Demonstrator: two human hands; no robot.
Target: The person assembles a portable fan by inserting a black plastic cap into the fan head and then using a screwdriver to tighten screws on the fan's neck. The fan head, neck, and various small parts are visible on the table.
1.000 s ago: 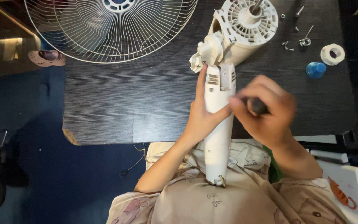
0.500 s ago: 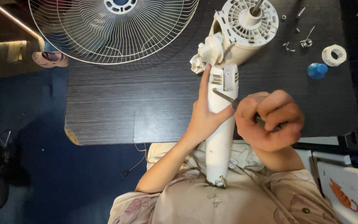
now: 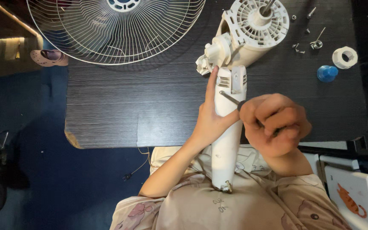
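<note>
A white fan body lies on the dark table [image 3: 128,110], its round motor housing [image 3: 254,25] at the far end and its long neck column [image 3: 228,136] pointing back to my lap. My left hand [image 3: 209,117] wraps the column from the left, index finger stretched along it. My right hand [image 3: 275,125] is closed around the dark handle of a screwdriver [image 3: 231,99], whose metal tip rests on the upper part of the column.
A wire fan guard [image 3: 116,30] lies at the table's far left. Several loose screws and a spring [image 3: 316,42], a white ring nut [image 3: 345,57] and a blue cap [image 3: 327,73] sit at the far right. A slipper [image 3: 47,57] lies on the floor.
My right hand moved off the column to the right and turned, bringing the screwdriver shaft into view with its tip on the column. The left hand kept its hold.
</note>
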